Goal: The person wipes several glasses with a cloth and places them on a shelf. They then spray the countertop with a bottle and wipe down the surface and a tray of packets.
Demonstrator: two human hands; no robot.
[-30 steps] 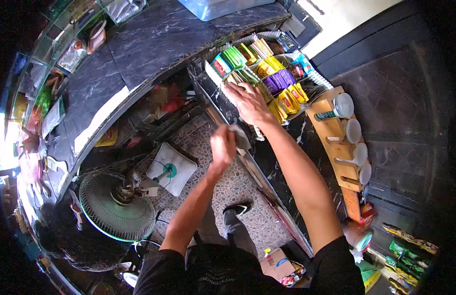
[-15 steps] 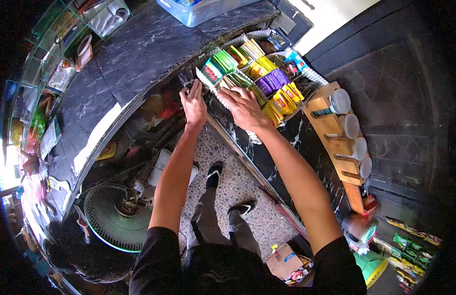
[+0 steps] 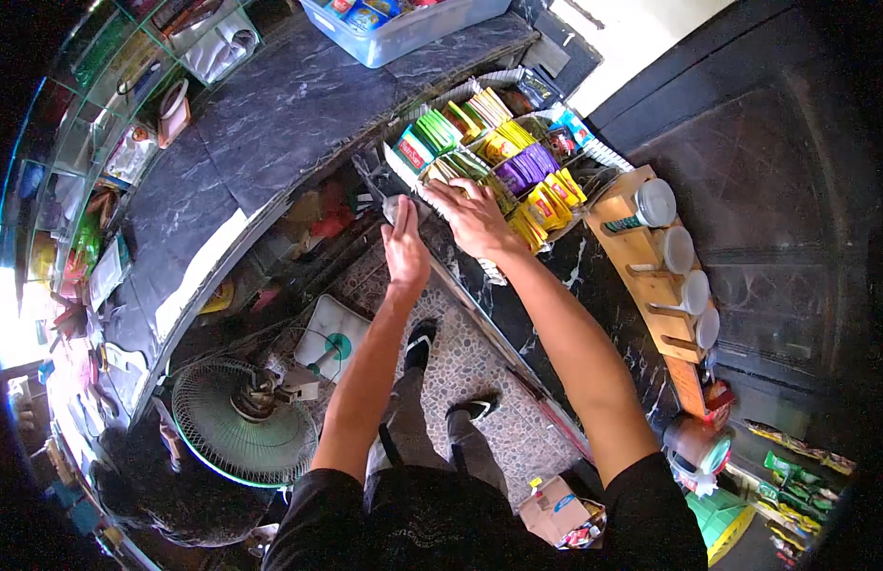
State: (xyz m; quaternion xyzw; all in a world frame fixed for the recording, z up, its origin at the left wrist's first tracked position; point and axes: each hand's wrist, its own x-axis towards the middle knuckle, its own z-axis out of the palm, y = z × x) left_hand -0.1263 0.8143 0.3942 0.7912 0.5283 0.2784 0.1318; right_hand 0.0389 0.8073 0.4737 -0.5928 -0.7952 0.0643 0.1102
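Note:
A white woven basket (image 3: pixel 410 174) on the dark counter is divided into compartments filled with upright sachets: green sachets (image 3: pixel 436 129), purple sachets (image 3: pixel 529 167) and yellow sachets (image 3: pixel 553 197). My right hand (image 3: pixel 480 224) grips the basket's near side, its fingers hooked over the rim against a row of pale green sachets. Just off the basket's near left corner is my left hand (image 3: pixel 406 252), fingers stretched out and nothing visible in them. A small greyish thing (image 3: pixel 392 205) shows right behind those fingertips.
A wooden rack (image 3: pixel 641 266) with several lidded jars stands right of the basket. On the raised counter (image 3: pixel 261 143) sits a blue plastic bin (image 3: pixel 413 36). Below are a fan (image 3: pixel 242 419), a white stool (image 3: pixel 335 333) and a cardboard box (image 3: pixel 553 509) on the pebbled floor (image 3: pixel 537 447).
My left hand has come away from the basket's corner, moving down and to the right. My right hand stays at the basket's near side. The view has shifted slightly.

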